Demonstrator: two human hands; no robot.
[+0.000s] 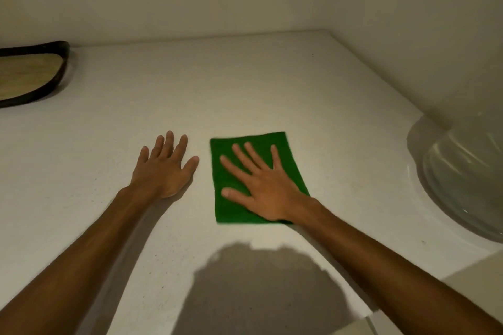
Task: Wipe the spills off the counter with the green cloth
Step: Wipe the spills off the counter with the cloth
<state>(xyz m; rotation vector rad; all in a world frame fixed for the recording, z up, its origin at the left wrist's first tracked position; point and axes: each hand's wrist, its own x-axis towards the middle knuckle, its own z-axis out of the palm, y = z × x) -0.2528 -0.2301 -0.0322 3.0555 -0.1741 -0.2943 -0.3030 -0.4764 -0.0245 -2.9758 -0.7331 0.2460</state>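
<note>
A folded green cloth (231, 179) lies flat on the white speckled counter (245, 84), right of centre. My right hand (261, 185) presses down on it, palm flat, fingers spread. My left hand (164, 168) rests flat on the bare counter just to the left of the cloth, fingers apart, holding nothing. No spill shows clearly on the pale surface; a few tiny dark specks dot the near left part. A grey shadow falls on the counter near the front edge.
A dark-rimmed tray with a wooden base (30, 73) sits at the far left by the wall. A clear glass lid or bowl (468, 177) stands at the right edge. Walls close off the counter at the back and right.
</note>
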